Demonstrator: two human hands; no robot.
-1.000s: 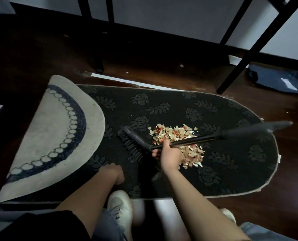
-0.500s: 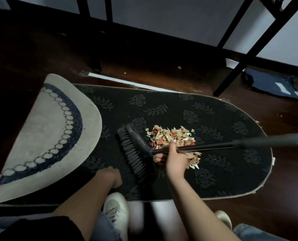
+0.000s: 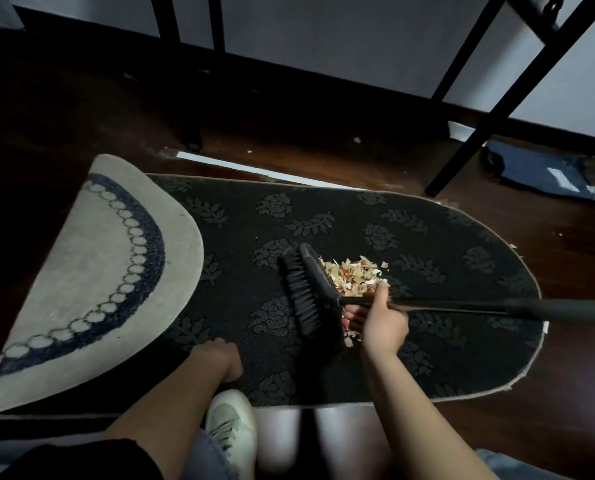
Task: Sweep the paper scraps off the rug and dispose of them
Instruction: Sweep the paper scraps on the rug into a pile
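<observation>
In the head view, a broom is gripped by the right hand, fingers curled round its handle just behind the brush head. The paper scraps are heaped on the dark rug, touching the far side of the brush. The left hand is rested on the rug's near part; its fingers seem loosely curled, though that cannot be told for certain. A pale mat overlaps the rug's left end.

Scraps piled on dark rug — beside broom.
</observation>
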